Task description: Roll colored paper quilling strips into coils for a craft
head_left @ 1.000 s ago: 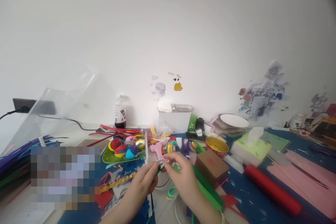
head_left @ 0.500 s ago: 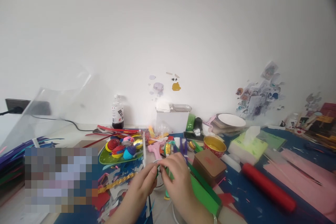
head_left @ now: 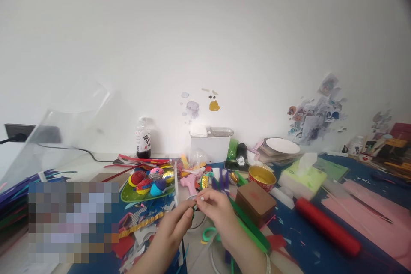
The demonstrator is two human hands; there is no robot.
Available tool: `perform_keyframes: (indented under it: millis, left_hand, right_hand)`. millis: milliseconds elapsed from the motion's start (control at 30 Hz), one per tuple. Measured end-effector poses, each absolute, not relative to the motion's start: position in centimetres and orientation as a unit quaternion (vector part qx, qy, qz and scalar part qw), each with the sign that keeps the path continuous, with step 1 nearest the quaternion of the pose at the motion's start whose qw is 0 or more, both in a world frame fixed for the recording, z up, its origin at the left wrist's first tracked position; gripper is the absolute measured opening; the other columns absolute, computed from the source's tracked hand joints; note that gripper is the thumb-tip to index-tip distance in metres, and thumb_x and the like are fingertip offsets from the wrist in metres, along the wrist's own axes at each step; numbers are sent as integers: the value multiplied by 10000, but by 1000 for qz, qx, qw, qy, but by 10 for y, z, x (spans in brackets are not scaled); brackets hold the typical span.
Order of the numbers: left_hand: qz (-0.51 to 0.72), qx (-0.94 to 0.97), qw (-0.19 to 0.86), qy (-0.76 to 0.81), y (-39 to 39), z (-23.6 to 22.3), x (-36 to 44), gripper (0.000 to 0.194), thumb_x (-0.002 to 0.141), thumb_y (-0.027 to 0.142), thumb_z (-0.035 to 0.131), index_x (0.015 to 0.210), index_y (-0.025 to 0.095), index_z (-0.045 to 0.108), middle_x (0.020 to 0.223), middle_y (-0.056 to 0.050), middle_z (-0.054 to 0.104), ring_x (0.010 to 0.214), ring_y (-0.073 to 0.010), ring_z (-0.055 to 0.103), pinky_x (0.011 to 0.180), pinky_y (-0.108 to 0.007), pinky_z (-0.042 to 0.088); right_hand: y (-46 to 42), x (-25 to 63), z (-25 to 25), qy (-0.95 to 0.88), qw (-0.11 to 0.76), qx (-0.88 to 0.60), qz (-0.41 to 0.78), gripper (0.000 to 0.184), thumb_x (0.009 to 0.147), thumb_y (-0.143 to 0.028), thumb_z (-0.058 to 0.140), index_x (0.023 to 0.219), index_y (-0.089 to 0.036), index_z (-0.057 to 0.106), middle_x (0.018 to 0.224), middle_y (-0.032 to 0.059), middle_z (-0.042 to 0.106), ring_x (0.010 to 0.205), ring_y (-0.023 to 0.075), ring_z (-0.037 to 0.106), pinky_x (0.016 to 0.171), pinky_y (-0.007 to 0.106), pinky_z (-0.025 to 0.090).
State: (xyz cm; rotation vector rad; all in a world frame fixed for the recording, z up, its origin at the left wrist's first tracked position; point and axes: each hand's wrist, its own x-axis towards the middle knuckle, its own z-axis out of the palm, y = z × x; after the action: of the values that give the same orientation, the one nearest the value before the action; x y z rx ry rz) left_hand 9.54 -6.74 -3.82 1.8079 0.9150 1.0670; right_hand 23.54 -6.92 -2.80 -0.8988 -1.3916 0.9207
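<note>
My left hand [head_left: 175, 227] and my right hand [head_left: 215, 213] meet over the cluttered table, fingertips pinched together on a small green paper piece [head_left: 193, 209] between them. A long green paper strip [head_left: 248, 224] runs down to the right past my right wrist. A curled green strip [head_left: 209, 234] lies on the table just below my right hand. A pink glue gun [head_left: 192, 182] lies just beyond my fingers.
A green tray [head_left: 135, 195] with colourful paper balls sits to the left. A brown box [head_left: 257, 199], gold bowl [head_left: 261, 176], tissue pack [head_left: 303, 176] and red roller [head_left: 327, 227] lie to the right. A bottle [head_left: 143, 138] and white box [head_left: 210, 145] stand by the wall.
My hands have drawn a little closer together and the right fingers have shifted on the green piece. The view has tilted slightly.
</note>
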Motion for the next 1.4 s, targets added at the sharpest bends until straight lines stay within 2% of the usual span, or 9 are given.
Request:
perform_keyframes:
  millis: [133,200,300,367,433,500,633,1000,1400]
  left_hand:
    - [442,685,443,373,-66,-41,96,411,816,486,389,993,183,602,649,0,546,582,-139,481,540,-212,430]
    - [447,681,436,383,-65,-41,97,414,814,506,383,928,185,618,614,3,527,556,-137,470,519,-213,429]
    - [460,676,425,388,-64,-41,100,419,803,536,382,854,191,614,612,4,526,558,-136,475,503,-204,431]
    - [468,671,426,387,-63,-43,100,407,803,535,382,840,192,598,613,9,525,568,-134,485,501,-195,433]
    - [470,677,414,387,-63,-43,100,370,815,503,382,798,192,581,612,12,531,596,-137,506,518,-190,440]
    - [467,697,379,390,-64,-42,98,325,832,450,378,752,195,563,636,5,557,647,-148,533,563,-196,451]
    - [427,760,292,394,-67,-35,95,262,853,372,356,837,203,554,765,-19,633,709,-167,586,639,-224,456]
    - [344,838,37,423,-63,-45,90,197,830,307,393,848,212,565,701,-30,687,617,-198,647,523,-242,445]
    - [357,841,27,405,-65,-39,89,185,817,295,398,757,217,555,642,-17,658,566,-182,627,495,-230,434]
  right_hand:
    - [-71,236,-27,-589,578,-403,396,259,830,-343,487,721,-154,627,697,39,600,701,171,565,637,261,451]
    - [-72,238,-28,-606,609,-434,272,236,850,-316,451,774,-169,620,750,48,599,721,177,561,640,273,450]
    - [-77,241,-30,-626,642,-443,-7,147,846,-244,461,796,-195,589,809,59,574,762,183,535,664,297,434]
    - [-82,242,-31,-674,591,-417,-149,122,833,-207,484,770,-201,589,776,58,573,727,184,513,647,312,411]
    - [-86,239,-32,-731,507,-407,-206,131,826,-174,488,764,-202,600,750,53,593,679,181,490,612,317,385]
    - [-87,235,-31,-752,469,-422,-189,176,829,-124,456,772,-196,606,752,49,616,679,183,487,600,317,382]
    - [-83,229,-31,-746,495,-425,-131,220,828,-86,431,822,-194,622,793,45,650,726,186,512,625,313,420]
    - [-83,225,-36,-748,505,-418,-106,275,769,-54,425,848,-195,648,787,59,665,732,190,559,668,316,465]
    - [-79,225,-38,-752,516,-407,-46,286,722,-24,417,779,-191,641,772,56,657,717,176,555,663,290,466]
